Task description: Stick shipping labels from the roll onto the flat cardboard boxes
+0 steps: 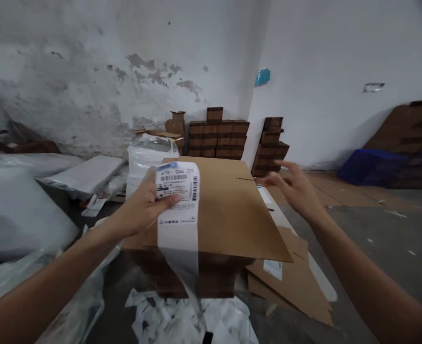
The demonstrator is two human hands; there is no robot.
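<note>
Label strip (178, 235) hangs over the near edge of the cardboard (228, 205), pinched in left hand (149, 201); right hand (292, 185), seemingly empty, is loosely curled (better hold gently, without creasing the print)

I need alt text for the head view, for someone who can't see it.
The left hand holds a printed label strip over stacked cardboard, while the empty right hand is raised to its right. Brown boxes stand by a patchy wall behind; white bundles lie at left.
</note>
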